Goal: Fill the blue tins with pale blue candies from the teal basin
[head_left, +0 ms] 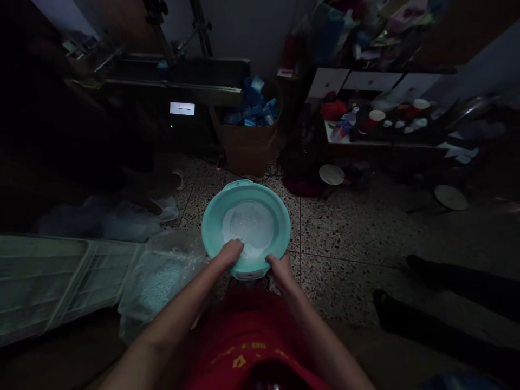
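A round turquoise basin [210,230] is in front of my body, with loose white material like powder [252,225] over its bottom. My left hand [231,252] reaches over the near left rim, its curled fingers at the edge of the white material. What those fingers hold, if anything, is hidden. On the near right side, my right hand [280,266] grips the basin's rim, thumb on top and the other fingers underneath, mostly out of sight.
An open plastic bag of small pale pieces [162,281] lies at left beside white plastic crates [44,281]. Ahead stand a cardboard box [247,146] of blue packets and a conveyor machine [174,81]. Stools [331,174] and another person's legs [439,319] are at right.
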Motion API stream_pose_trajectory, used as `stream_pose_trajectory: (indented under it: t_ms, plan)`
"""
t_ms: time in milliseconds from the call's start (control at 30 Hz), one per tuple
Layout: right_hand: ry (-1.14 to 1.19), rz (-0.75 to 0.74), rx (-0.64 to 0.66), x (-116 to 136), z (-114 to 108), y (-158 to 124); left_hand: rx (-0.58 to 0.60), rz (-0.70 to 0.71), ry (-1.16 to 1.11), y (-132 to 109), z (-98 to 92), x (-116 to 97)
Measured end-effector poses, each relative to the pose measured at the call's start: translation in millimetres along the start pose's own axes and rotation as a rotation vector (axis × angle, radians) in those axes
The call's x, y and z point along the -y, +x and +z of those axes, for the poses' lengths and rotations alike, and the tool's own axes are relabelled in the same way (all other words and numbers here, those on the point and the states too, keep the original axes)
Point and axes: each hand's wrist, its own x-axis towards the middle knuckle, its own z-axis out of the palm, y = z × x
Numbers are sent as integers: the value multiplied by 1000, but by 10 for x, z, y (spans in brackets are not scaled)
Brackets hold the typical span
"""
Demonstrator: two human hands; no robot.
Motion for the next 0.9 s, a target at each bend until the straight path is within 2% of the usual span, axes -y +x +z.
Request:
stream_pose_trajectory:
  t_ms: [300, 500, 633, 767, 900]
  plan:
    - [-4, 96, -34, -173, 53, -131, 107, -11, -46, -32, 82, 106]
    - [-2, 80, -40, -200, 62, -215, 146, 43, -177, -72, 68, 173]
    - [9, 83, -32, -168, 78, -245, 94, 78, -280, -4, 49, 29]
    - [37, 89, -51, -142, 100, -251, -11, 36, -272, 15, 118, -221]
    - [56, 106, -80, -159, 93, -237, 2, 15, -221, -3, 233, -389]
